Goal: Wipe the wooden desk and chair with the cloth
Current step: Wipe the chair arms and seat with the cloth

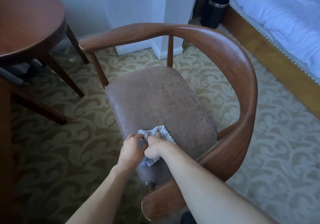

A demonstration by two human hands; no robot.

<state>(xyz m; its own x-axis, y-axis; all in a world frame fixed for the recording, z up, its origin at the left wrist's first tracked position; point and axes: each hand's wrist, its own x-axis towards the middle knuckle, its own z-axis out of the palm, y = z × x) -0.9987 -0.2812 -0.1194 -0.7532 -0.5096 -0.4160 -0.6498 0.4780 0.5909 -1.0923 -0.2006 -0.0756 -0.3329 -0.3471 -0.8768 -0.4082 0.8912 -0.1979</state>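
A wooden chair (pixel 240 63) with a curved back rail and a brownish padded seat (pixel 155 99) fills the middle of the head view. A crumpled pale blue cloth (pixel 162 131) lies bunched on the seat's near left edge. My left hand (pixel 132 145) pinches the cloth's left part. Beside it, my right hand (pixel 155 148) grips the cloth with curled fingers, and part of the cloth hangs below my right wrist. A round wooden table (pixel 26 21) stands at the far left, apart from both hands.
Patterned carpet (pixel 277 154) covers the floor. A bed with white bedding (pixel 284 16) and a wooden frame runs along the right. A black bin (pixel 214 11) stands by the white wall column (pixel 174 16). The table's legs reach toward the chair at left.
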